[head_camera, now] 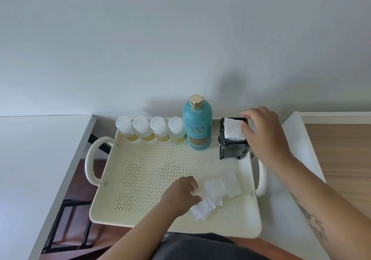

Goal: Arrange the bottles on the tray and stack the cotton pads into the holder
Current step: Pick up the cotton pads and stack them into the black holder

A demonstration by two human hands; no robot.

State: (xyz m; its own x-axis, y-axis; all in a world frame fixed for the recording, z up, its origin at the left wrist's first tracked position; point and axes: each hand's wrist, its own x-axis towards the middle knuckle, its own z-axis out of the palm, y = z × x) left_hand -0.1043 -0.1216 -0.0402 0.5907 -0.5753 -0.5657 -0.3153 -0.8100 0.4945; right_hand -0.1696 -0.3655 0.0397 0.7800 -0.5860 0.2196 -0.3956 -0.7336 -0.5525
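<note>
On a white table (281,209) against a plain pale wall (160,39) sits a cream plastic tray (152,171) with a perforated floor and looped handles. Script lettering on the tall teal bottle (197,125) and its gold label is too blurred to read; its cap is gold. Four small clear bottles (149,130) with white caps and yellowish liquid stand in a row to its left along the tray's far edge. A black ornate square holder (233,147) stands in the far right corner, with white stacked pads (233,128) showing at its top. The right hand (263,133) grips the holder's top, thumb on the uppermost pad. The left hand (180,193) pinches one of the loose cotton pads (218,189) lying soft and square at the tray's near right. Wood flooring (341,159) shows beyond
</note>
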